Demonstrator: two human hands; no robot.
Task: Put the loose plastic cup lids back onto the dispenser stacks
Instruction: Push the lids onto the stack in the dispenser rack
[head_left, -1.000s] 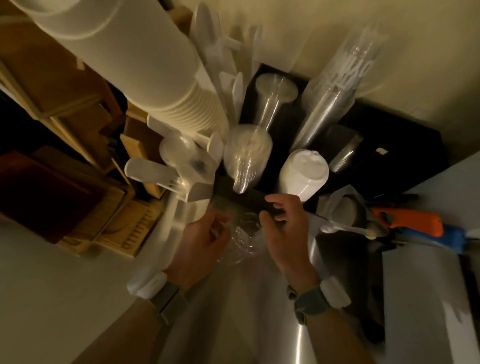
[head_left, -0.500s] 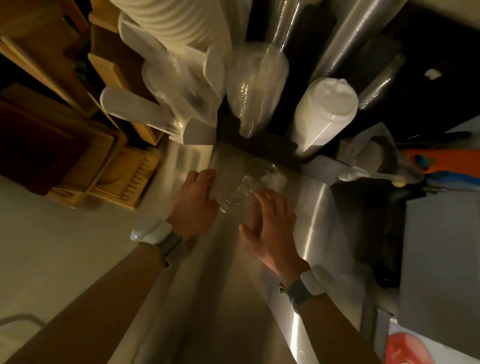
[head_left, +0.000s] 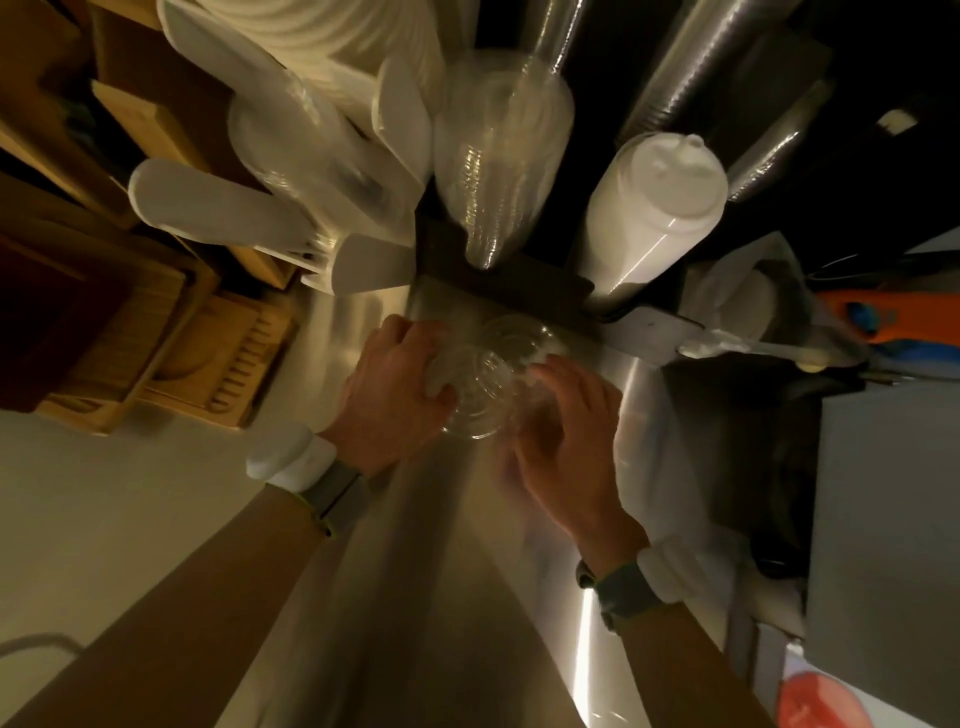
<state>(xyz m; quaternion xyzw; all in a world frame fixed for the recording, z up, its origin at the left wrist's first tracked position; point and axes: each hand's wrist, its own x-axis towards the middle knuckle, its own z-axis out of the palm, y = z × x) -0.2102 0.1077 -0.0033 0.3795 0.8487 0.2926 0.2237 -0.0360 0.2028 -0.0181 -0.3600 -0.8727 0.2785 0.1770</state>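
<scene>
Both hands closed in; clear lids (head_left: 488, 379) sit between left hand (head_left: 397, 384) and right hand (head_left: 566, 441).

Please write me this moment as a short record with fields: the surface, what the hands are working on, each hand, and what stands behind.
surface: steel counter
item worked on: loose clear lids, lying on the counter between the hands
left hand: against the lids' left side, fingers curled; a firm grip cannot be confirmed
right hand: fingers spread, touching the lids' right side, blurred
behind: clear lid stack and white lid stack, upright in the dispenser
task state: loose lids not yet on a stack
</scene>
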